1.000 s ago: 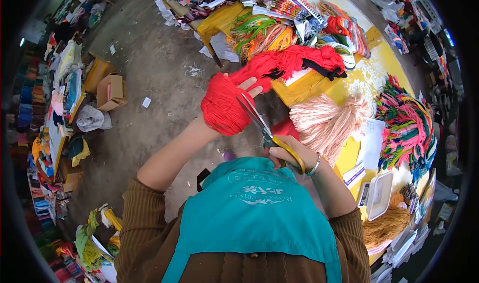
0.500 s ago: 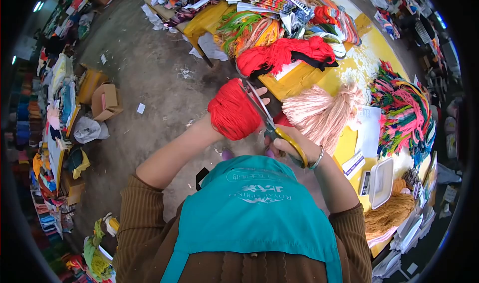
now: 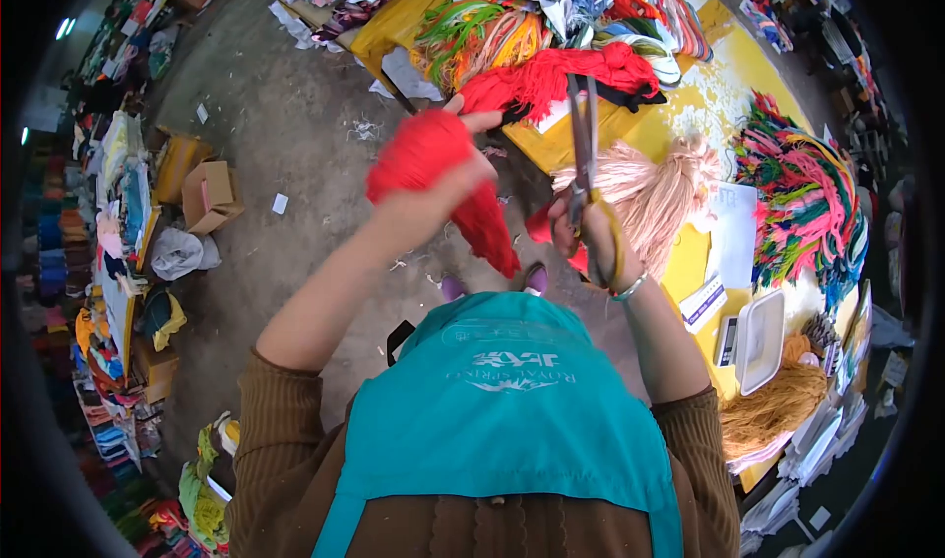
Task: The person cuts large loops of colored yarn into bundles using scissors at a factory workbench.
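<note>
A thick bundle of red yarn (image 3: 418,155) is looped over my left hand (image 3: 463,186) and blurred by motion, and a cut end (image 3: 487,228) dangles toward the floor. Some fingers of that hand poke out past the yarn at the top. In my right hand (image 3: 588,225) are scissors (image 3: 584,135) with yellow-and-black handles, their long blades pointing away from me and slightly apart. More red yarn (image 3: 540,225) shows beside and under the right hand.
To the right stands a yellow table (image 3: 541,148) bearing a red yarn hank (image 3: 561,78), pale pink yarn (image 3: 650,199), multicoloured yarn (image 3: 802,204), brown yarn (image 3: 773,407) and a white plastic tray (image 3: 761,341). An open cardboard box (image 3: 210,199) sits on the floor at left.
The red bundle has come open, with a cut end now hanging down. My left hand has shifted left and away; the scissors have moved right, off the yarn, and point straight away from me.
</note>
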{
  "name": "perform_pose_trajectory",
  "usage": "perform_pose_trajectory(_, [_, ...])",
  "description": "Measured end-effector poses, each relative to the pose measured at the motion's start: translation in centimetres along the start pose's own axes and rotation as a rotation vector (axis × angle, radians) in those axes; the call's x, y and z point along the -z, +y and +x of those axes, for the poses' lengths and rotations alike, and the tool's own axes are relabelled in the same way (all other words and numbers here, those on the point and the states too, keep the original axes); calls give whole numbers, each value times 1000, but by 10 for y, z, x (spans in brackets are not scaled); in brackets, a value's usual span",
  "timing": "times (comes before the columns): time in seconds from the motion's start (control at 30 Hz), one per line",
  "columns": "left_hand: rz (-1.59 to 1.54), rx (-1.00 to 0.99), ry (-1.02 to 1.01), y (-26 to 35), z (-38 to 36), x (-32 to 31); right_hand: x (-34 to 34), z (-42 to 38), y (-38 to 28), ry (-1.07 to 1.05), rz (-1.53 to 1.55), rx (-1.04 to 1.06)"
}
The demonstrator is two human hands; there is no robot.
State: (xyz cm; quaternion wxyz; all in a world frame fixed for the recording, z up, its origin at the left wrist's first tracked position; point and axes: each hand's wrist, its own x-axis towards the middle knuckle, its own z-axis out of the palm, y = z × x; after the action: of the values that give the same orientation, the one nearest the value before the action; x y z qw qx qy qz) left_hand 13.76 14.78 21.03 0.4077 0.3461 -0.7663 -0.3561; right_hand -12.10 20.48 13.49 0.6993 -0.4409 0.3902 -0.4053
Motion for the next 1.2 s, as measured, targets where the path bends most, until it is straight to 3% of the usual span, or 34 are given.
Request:
perform_pose_trajectory(0.03, [-540,185,92,10,4,6,1,-6,5,29,-152,-18])
perform_pose_trajectory(0.1, [-1035,326,271,42,17,25,-8,-13,16,-35,-127,-29])
perform_pose_trajectory(0.13, [-1235,286,322,49,20,34,-15,-15,21,-43,-115,-44])
perform_pose_trajectory(0.2, [-1437,202,194,62,30,56,-27,-15,22,-124,-38,-98])
perform_pose_trajectory(0.23, [-1395,234,301,78,35,57,-36,-13,19,-159,-35,-101])
perform_pose_trajectory(0.47, [-1433,210,295,95,49,74,-72,25,7,-330,-21,122])
perform_pose_trajectory(0.73, [-1419,240,404,85,52,77,-84,44,-13,-394,-80,190])
perform_pose_trajectory(0.8, [-1399,254,435,81,52,79,-83,44,-20,-352,-1,123])
perform_pose_trajectory(0.87, [-1381,269,466,75,50,80,-81,48,-17,-317,25,250])
perform_pose_trajectory(0.93, [-1362,302,458,67,48,84,-78,47,-26,-315,110,96])
perform_pose_trajectory(1.03, [-1369,343,412,59,43,87,-72,48,-34,-193,173,99])
perform_pose_trajectory(1.07, [-1373,351,415,57,43,90,-68,54,-27,-117,238,134])
perform_pose_trajectory(1.13, [-1360,327,400,60,43,94,-49,58,-29,-157,248,305])
perform_pose_trajectory(1.2, [-1414,275,430,79,47,100,-38,58,-14,-102,302,320])
